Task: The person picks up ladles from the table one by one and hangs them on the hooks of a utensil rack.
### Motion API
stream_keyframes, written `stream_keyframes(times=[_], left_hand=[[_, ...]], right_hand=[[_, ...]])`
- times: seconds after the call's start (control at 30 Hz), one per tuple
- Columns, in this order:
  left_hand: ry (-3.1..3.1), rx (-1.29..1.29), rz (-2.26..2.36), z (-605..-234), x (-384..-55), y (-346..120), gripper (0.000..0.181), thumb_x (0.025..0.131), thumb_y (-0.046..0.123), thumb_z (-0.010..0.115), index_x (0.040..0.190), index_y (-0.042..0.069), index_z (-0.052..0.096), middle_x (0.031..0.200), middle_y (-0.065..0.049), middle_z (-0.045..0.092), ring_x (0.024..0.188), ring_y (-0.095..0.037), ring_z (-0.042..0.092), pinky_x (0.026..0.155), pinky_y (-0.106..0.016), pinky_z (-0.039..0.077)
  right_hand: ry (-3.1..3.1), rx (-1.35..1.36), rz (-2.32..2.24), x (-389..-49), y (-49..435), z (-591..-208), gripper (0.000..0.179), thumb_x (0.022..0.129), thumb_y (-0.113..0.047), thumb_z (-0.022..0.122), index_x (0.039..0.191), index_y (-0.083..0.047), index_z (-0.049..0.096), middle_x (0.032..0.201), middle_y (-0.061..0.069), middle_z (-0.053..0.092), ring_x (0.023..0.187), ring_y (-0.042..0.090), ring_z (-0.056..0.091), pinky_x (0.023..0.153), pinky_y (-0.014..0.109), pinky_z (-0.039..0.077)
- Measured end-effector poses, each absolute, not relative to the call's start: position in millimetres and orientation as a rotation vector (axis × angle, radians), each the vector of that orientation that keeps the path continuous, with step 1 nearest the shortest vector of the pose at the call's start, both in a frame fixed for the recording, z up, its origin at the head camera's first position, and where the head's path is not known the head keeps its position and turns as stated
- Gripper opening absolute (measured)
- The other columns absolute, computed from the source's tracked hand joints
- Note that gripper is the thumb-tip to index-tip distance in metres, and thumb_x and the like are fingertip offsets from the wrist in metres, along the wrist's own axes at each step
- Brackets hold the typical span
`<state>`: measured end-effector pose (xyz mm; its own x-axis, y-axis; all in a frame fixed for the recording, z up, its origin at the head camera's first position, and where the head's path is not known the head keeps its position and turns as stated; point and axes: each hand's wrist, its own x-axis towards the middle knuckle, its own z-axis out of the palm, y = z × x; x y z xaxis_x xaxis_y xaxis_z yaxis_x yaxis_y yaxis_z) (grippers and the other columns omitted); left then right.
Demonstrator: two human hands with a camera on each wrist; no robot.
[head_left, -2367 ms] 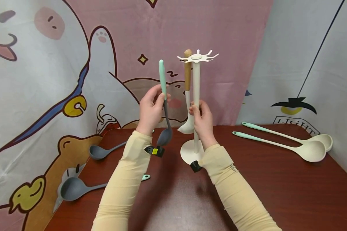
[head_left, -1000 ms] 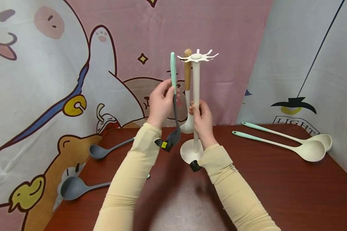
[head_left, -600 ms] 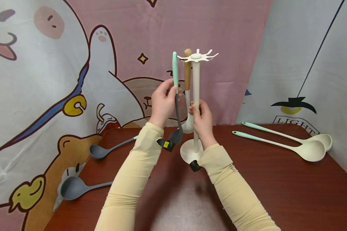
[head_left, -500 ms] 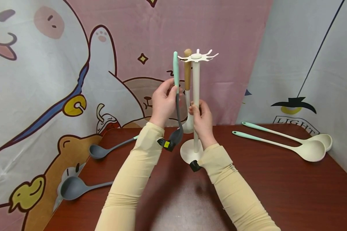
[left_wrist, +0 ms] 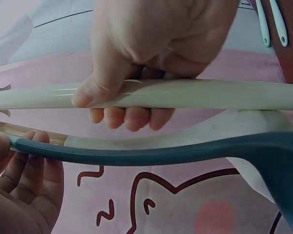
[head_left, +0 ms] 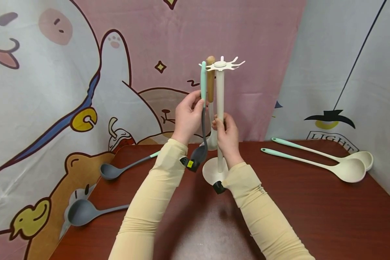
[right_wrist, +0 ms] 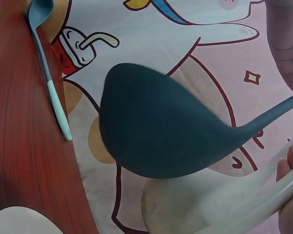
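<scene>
My left hand (head_left: 188,117) pinches a dark grey ladle (head_left: 199,154) by its mint handle, held upright with the bowl down. The handle's top end overlaps the left prongs of a white utensil stand (head_left: 220,94). Around the stand's pole my right hand (head_left: 228,137) is wrapped, thumb in front. Behind the held ladle hangs a white ladle (right_wrist: 180,204) with a wooden handle (head_left: 211,85), at the stand's back left. In the left wrist view the grey stem (left_wrist: 151,156) runs beside the pole. Close up in the right wrist view is the grey bowl (right_wrist: 156,122).
Two grey ladles, a smaller one (head_left: 109,171) and a larger one (head_left: 82,213), lie at the left of the brown table (head_left: 312,216). Two cream ladles (head_left: 349,170) with mint handles lie at the right. A printed cloth (head_left: 247,36) hangs behind.
My left hand has carried the grey ladle right, up to the stand's prongs; most recently it has also dipped slightly. The right hand and the stand have stayed in place.
</scene>
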<state>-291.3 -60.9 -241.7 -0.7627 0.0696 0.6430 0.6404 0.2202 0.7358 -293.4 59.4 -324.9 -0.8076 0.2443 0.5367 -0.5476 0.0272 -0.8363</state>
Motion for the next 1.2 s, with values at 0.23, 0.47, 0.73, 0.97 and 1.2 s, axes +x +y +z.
stream_keyframes(times=[0.23,0.47,0.73,0.97,1.2], left_hand=[[-2.05,-0.644,-1.542,-244,-292,-62,0.022,0.101,0.007,0.056,0.121,0.0,0.065,0.098,-0.013,0.069,0.088,-0.025,0.069,0.075,-0.031,0.054],[-2.128,-0.606,-1.518,-248,-290,-64,0.026,0.102,0.014,0.058,0.125,0.005,0.066,0.103,-0.01,0.07,0.089,-0.021,0.066,0.073,-0.029,0.054],[-2.196,-0.601,-1.489,-259,-288,-70,0.033,0.103,0.019,0.057,0.132,0.006,0.062,0.112,-0.009,0.068,0.096,-0.019,0.065,0.083,-0.029,0.054],[-2.273,-0.61,-1.459,-269,-287,-76,0.039,0.103,0.031,0.055,0.138,0.012,0.058,0.12,-0.006,0.067,0.108,-0.017,0.063,0.09,-0.035,0.051],[-2.325,-0.657,-1.449,-277,-284,-83,0.051,0.104,0.037,0.052,0.149,0.014,0.044,0.133,-0.009,0.061,0.119,-0.02,0.059,0.097,-0.038,0.048]], right_hand=[[-1.74,0.311,1.848,-293,60,-326,0.026,0.103,-0.012,0.054,0.119,0.007,0.058,0.099,0.023,0.061,0.094,0.029,0.062,0.087,0.035,0.051],[-1.767,0.296,1.827,-292,60,-326,0.026,0.103,-0.013,0.054,0.12,0.006,0.058,0.099,0.021,0.062,0.095,0.03,0.064,0.087,0.034,0.052],[-1.778,0.286,1.818,-293,60,-326,0.027,0.103,-0.01,0.052,0.122,0.009,0.056,0.102,0.025,0.062,0.096,0.035,0.064,0.088,0.036,0.051],[-1.804,0.281,1.809,-272,56,-307,0.024,0.103,-0.004,0.05,0.12,0.013,0.055,0.101,0.029,0.06,0.097,0.04,0.062,0.09,0.039,0.051],[-1.794,0.292,1.795,-261,54,-299,0.022,0.103,-0.002,0.05,0.117,0.013,0.055,0.098,0.027,0.06,0.095,0.039,0.062,0.089,0.038,0.052]])
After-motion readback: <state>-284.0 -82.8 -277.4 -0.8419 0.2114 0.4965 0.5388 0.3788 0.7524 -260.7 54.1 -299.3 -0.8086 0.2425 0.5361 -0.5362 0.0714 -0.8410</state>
